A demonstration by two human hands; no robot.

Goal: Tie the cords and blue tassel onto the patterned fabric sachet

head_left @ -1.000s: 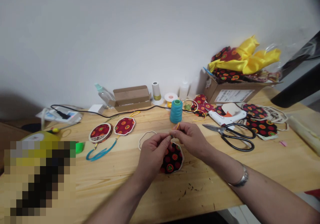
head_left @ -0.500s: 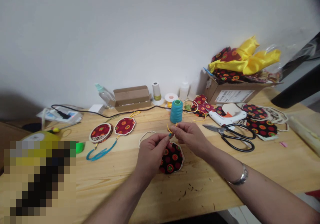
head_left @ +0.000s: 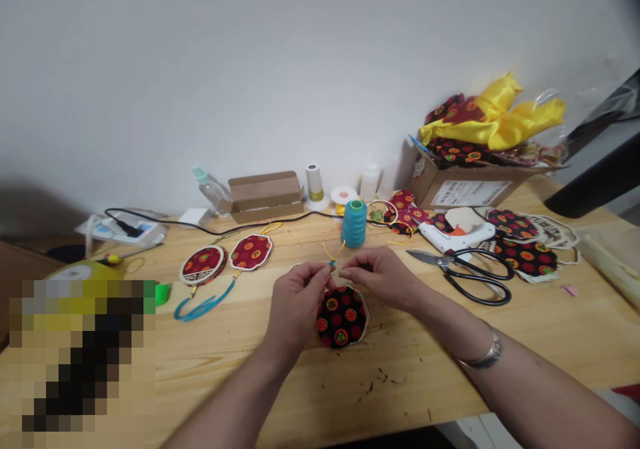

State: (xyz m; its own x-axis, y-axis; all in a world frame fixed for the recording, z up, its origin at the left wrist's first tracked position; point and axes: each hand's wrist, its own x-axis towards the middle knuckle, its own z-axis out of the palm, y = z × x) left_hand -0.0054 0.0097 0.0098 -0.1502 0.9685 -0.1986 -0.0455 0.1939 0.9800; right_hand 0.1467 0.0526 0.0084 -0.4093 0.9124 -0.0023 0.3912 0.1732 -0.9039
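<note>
left hand (head_left: 299,299): thumb and index fingertips pinched together on a thin yellow cord (head_left: 332,258), gripping it at a short teal thread binding (head_left: 333,263); the two loose cord ends splay upward in a v above the fingertips. right hand (head_left: 383,277): just to the right of the binding, thumb and index drawn close together, other fingers curled; whether a thread is caught between them cannot be told. a silver bracelet (head_left: 489,354) sits on the right wrist. directly below the hands, a black patterned fabric piece (head_left: 343,319) lies on the wooden table (head_left: 240,375), pale scalloped edge showing along its right side, upper left part covered by the left hand. teal thread cone (head_left: 355,225) upright just beyond the fingertips. to the right, black-handled scissors (head_left: 443,261) lie with blades apart slightly or closed, unclear, tip toward the right hand; a white glue gun (head_left: 453,241) lies just behind them. to the left, a round red pendant (head_left: 204,264) and a scalloped red pendant (head_left: 251,252) lie side by side, teal strands (head_left: 207,310) below. back right: cardboard box (head_left: 470,187), yellow satin cloth (head_left: 525,125) heaped on top.
</note>
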